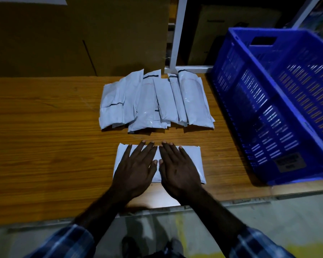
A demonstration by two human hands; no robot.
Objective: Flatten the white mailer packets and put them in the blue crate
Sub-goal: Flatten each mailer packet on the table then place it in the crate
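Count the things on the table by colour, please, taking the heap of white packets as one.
White: 2, the heap and the packet that both hands press flat.
Blue: 1, the crate.
Total: 3.

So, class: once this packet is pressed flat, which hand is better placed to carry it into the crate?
Probably the right hand. It presses the packet on the side nearer the blue crate, which stands to the right; the left hand would have to cross over.
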